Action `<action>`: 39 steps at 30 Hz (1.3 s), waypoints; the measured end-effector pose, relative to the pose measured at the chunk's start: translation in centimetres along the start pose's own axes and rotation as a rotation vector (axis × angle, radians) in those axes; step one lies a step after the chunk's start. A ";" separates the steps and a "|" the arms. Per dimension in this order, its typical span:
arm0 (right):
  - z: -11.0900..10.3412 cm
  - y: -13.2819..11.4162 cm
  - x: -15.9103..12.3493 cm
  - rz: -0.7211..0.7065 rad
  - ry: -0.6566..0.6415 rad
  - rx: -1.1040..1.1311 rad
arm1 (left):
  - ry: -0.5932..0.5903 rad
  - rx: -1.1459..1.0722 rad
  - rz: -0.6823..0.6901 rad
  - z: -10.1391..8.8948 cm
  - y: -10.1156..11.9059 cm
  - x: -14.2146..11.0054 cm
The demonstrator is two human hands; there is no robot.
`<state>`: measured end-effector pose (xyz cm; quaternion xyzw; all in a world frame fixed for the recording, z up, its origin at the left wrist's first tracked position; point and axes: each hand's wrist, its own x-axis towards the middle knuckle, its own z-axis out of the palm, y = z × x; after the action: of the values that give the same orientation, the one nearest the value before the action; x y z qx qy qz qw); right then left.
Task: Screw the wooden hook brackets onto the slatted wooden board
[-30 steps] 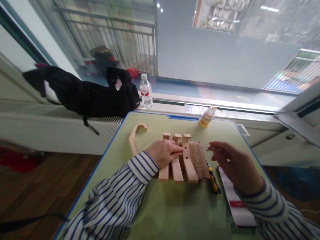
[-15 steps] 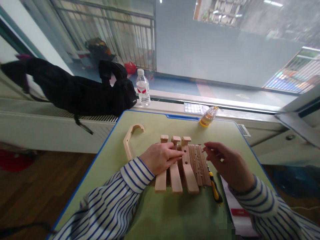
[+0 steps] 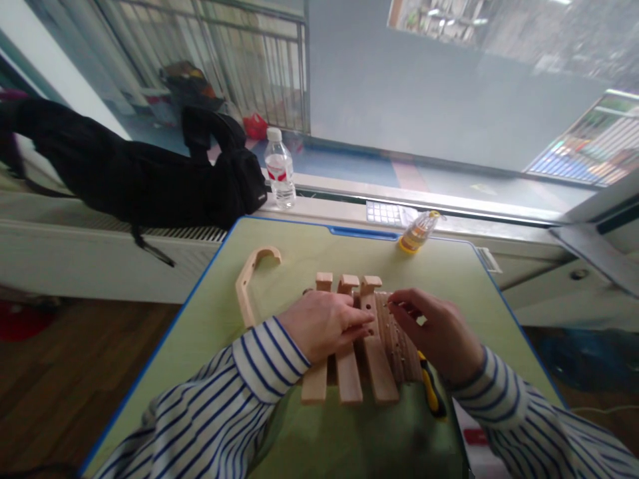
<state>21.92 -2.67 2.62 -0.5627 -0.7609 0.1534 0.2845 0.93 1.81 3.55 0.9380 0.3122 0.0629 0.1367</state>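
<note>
Three pale wooden hooks [image 3: 383, 381] lie side by side across a brown grooved wooden board [image 3: 410, 366]. Over the left and middle ones rests my left hand [image 3: 319, 324], palm down, its stretched fingers reaching the right hook beside its two dark holes. My right hand [image 3: 439, 330] is just above the board's right part, thumb and forefinger pinched on a tiny screw [image 3: 386, 305]. Several small screws [image 3: 402, 358] lie scattered on the board. A fourth wooden hook [image 3: 243, 287] lies apart at the left on the table.
A yellow-and-black screwdriver [image 3: 433, 392] lies right of the board. The green table [image 3: 210, 346] has a blue edge. Near its back stands a glue bottle [image 3: 418, 233]; a water bottle [image 3: 280, 174] and black bag [image 3: 164, 183] are on the sill. A phone-like flat object [image 3: 476, 436] is partly under my right forearm.
My right hand has moved left with the screw, from beyond the board's right edge to near the right hook's holes. My left hand stays on the hooks. The view has shifted slightly.
</note>
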 end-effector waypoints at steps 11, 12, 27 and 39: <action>1.1 0.0 1.4 -0.059 -0.009 -0.048 | -0.069 0.037 -0.027 0.0 -0.3 0.6; 1.2 0.0 1.5 -0.059 -0.013 -0.045 | -0.066 0.041 -0.035 -0.1 -0.2 0.6; 1.6 0.2 1.5 -0.125 -0.028 -0.052 | -0.054 0.008 -0.426 0.0 0.7 0.9; 1.7 -0.1 1.8 -0.155 -0.052 -0.074 | -0.072 0.005 -0.444 0.2 0.6 1.0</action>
<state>20.44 -0.89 1.74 -0.5081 -0.8144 0.1173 0.2548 2.15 1.88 3.59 0.8484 0.5060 -0.0032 0.1558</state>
